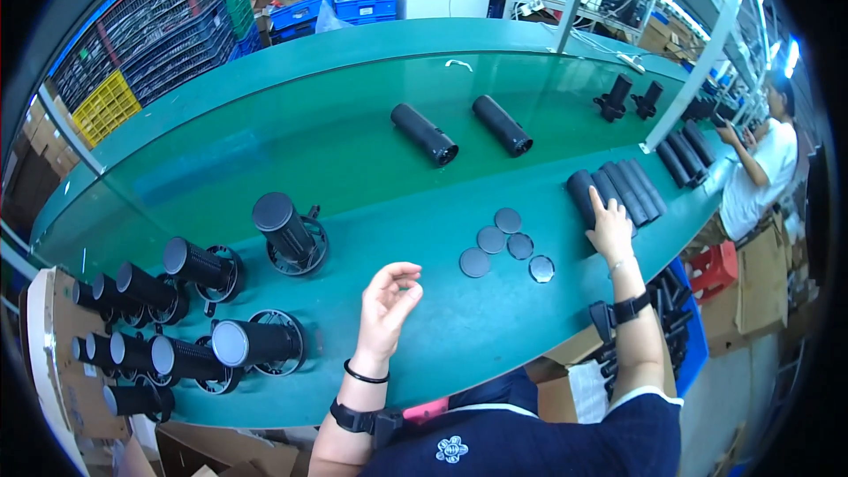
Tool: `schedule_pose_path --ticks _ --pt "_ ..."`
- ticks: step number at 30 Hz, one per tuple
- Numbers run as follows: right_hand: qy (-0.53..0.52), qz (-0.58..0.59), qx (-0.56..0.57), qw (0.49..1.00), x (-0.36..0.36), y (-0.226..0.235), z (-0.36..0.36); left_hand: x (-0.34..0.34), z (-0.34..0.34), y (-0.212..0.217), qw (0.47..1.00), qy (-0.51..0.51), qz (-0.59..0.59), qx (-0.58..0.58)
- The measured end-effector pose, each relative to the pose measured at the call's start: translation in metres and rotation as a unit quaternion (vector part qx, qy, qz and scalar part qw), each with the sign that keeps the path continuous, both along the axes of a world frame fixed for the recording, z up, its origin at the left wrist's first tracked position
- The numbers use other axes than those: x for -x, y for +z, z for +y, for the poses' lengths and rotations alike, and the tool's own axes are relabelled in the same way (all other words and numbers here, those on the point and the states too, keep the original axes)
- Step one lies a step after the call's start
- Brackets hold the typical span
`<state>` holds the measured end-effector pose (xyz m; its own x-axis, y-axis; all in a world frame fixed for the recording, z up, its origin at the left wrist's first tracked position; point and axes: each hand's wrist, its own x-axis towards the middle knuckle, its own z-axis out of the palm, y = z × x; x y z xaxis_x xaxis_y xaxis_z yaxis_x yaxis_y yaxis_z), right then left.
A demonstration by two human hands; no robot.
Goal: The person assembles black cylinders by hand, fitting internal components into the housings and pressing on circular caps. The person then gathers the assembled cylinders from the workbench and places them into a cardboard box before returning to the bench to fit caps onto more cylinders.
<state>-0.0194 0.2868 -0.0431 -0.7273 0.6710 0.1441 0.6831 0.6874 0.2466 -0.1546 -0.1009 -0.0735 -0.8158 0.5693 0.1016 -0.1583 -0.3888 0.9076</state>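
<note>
Our fingers differ hand to hand: those of our left hand [389, 300] curl loosely inward with thumb and fingertips nearly meeting, holding nothing we can make out, while our right hand [609, 230] lies flat and spread on the nearest black tube of the row of black cylinders [618, 190], gripping nothing.

We work at a long green bench [353, 150] that curves across the whole view. On its left end stands a crowd of black lamp bodies with finned round bases [203, 318], most lying on their sides, one standing upright [287, 230] near the middle. Two more black tubes [459, 128] lie apart from each other farther back on the green surface. Beyond the row under our right hand, another group of dark cylinders [685, 155] rests by a white post.

Between our hands lie five small round dark discs [505, 243], flat on the bench, just left of our right hand.

A person in a white shirt [760, 177] stands at the far right end.
</note>
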Motion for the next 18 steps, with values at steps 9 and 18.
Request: schedule_pose_path --ticks 9,18 --pt "0.383 0.271 0.232 0.852 0.106 0.073 -0.11 0.001 -0.007 -0.005 1.0 -0.002 -0.006 -0.005" --pt "0.35 0.235 0.307 0.853 0.345 -0.026 -0.224 0.004 -0.005 -0.004 0.999 0.01 0.002 0.031"
